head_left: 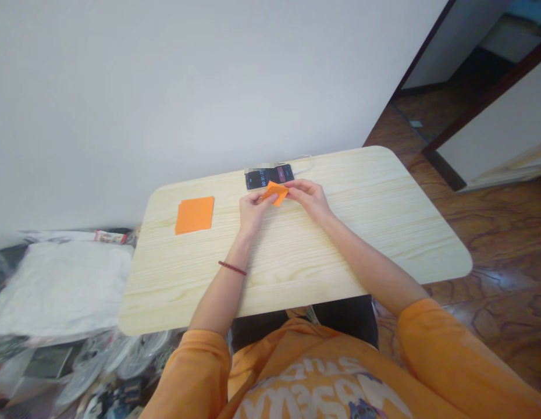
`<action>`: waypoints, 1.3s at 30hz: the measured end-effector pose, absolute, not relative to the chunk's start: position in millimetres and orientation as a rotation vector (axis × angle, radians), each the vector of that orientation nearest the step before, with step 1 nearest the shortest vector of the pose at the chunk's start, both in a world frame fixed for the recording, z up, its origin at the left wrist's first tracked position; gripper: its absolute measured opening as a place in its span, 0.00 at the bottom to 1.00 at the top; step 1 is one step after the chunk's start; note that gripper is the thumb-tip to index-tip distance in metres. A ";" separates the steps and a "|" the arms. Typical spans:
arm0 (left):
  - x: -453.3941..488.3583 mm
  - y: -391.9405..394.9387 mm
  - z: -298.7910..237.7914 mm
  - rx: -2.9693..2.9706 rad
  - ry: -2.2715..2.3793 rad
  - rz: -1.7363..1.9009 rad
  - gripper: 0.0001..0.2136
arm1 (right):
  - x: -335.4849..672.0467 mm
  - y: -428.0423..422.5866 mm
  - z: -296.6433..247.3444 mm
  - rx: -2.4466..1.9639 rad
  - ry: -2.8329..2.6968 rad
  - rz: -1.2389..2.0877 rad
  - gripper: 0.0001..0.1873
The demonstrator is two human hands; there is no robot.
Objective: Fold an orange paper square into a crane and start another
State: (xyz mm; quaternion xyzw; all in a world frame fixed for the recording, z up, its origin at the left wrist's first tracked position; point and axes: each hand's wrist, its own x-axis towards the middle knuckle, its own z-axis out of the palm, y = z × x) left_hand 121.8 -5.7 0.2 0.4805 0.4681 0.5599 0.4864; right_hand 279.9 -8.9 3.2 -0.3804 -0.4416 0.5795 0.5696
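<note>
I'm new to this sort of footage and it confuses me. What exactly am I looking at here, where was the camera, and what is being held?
No machine is involved. This is a single picture from a camera worn on a person's head, looking forward and down at their own bare hands. The person sits at a light wooden table, and an orange sleeve shows at the bottom of the view.

Their left hand and right hand together hold a small piece of orange paper, which seems to be folded, by its edges.

On the table, a flat orange paper square lies to the left of the hands. Just beyond them lies a black smartphone with a white cable attached.
</note>
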 end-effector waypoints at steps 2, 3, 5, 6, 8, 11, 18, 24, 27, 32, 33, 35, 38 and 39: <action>122.5 -6.8 1.4 1.175 1.136 1.357 0.12 | 279.0 -9.4 4.2 -0.924 -1.062 1.329 0.19; 122.7 -7.3 2.1 1.179 1.129 1.354 0.12 | 278.5 -9.6 5.0 -0.939 -1.064 1.315 0.19; 122.9 -8.3 3.1 1.190 1.119 1.354 0.11 | 277.6 -9.7 6.3 -0.966 -1.045 1.302 0.20; 122.9 -8.7 3.3 1.198 1.122 1.360 0.11 | 277.2 -9.7 6.6 -0.982 -1.035 1.299 0.20; 122.9 -9.3 3.4 1.213 1.149 1.378 0.11 | 276.8 -9.5 6.4 -1.013 -1.028 1.295 0.20; 122.8 -10.2 3.4 1.241 1.211 1.416 0.11 | 277.2 -9.2 4.7 -1.024 -1.040 1.305 0.21; 123.9 -12.2 3.0 1.336 1.200 1.405 0.10 | 277.3 -9.4 3.8 -0.983 -1.094 1.317 0.18; 126.6 -13.8 2.4 1.301 1.157 1.427 0.13 | 275.1 -9.9 5.4 -1.028 -1.080 1.297 0.19; 127.9 -15.1 4.5 1.303 1.150 1.453 0.15 | 275.2 -9.9 4.4 -1.019 -1.066 1.281 0.19; 128.6 -15.4 7.1 1.248 1.086 1.476 0.18 | 277.1 -8.8 2.2 -1.024 -1.016 1.257 0.19; 128.4 -15.0 7.0 1.245 1.077 1.458 0.19 | 277.5 -8.5 1.8 -1.019 -1.005 1.257 0.19; 127.5 -13.9 6.0 1.252 1.067 1.408 0.20 | 278.3 -7.7 1.0 -1.008 -0.986 1.257 0.19; 126.0 -11.7 3.2 1.269 1.037 1.349 0.19 | 279.6 -7.0 0.5 -1.014 -0.974 1.241 0.19; 125.8 -11.1 2.3 1.265 1.026 1.339 0.18 | 279.9 -6.9 0.6 -1.021 -0.977 1.230 0.19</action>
